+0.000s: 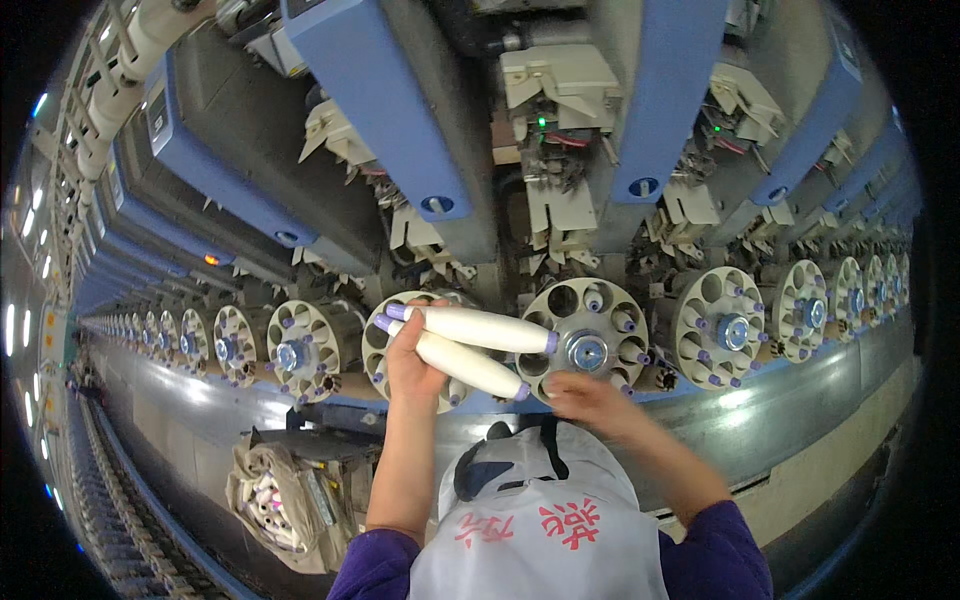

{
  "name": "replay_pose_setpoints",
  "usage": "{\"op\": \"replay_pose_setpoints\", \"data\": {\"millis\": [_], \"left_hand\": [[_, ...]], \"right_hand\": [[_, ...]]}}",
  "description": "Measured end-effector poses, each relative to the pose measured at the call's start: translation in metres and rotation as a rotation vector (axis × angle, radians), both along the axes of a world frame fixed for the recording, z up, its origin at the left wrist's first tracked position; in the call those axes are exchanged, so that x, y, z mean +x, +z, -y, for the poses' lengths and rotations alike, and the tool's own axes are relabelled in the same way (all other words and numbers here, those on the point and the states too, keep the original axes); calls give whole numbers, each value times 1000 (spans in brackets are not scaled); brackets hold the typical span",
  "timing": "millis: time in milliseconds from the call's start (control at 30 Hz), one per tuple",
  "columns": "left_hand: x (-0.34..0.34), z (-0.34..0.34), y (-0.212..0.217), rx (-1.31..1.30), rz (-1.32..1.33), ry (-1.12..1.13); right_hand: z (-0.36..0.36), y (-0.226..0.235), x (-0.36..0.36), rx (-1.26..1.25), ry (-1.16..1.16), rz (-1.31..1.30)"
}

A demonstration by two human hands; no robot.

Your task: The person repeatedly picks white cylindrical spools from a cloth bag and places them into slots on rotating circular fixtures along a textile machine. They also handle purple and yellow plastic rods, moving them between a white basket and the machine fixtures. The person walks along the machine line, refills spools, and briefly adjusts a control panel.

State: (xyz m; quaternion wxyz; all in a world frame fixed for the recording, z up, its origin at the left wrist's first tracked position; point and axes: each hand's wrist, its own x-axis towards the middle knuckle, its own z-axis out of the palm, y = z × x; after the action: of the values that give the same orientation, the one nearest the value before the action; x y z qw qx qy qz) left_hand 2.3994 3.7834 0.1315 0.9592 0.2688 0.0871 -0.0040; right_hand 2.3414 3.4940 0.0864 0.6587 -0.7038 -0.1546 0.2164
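My left hand (415,362) is closed around two full yarn bobbins, cream-white with purple ends. The upper bobbin (480,328) lies almost level, and the lower bobbin (465,365) slants down to the right; both point rightward. Behind them, a round bobbin magazine (372,345) is partly covered by the hand and yarn. My right hand (585,398) is smeared by motion at the lower rim of another round magazine (565,300), which has several bobbins in its pockets and a metal hub. Whether its fingers hold anything is not visible.
More round magazines, such as one on the right (718,325) and one on the left (300,355), line the machine. Blue-fronted machine heads (385,110) overhang them. A sack (245,490) of bobbins sits at lower left. White cloth (530,530) with red marks covers my front.
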Motion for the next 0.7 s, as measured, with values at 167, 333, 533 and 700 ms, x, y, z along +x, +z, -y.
{"op": "replay_pose_setpoints", "data": {"millis": [167,333,533,700], "left_hand": [[7,16,4,109,100,-28],[2,-27,19,159,167,-18],[4,-14,7,87,72,-156],[17,-4,13,-6,-162,-437]], "right_hand": [[-68,-36,-9,112,-349,-109],[72,-24,-30,-722,-163,215],[44,-5,-6,-582,-133,463],[-40,31,10,336,551,-246]]}}
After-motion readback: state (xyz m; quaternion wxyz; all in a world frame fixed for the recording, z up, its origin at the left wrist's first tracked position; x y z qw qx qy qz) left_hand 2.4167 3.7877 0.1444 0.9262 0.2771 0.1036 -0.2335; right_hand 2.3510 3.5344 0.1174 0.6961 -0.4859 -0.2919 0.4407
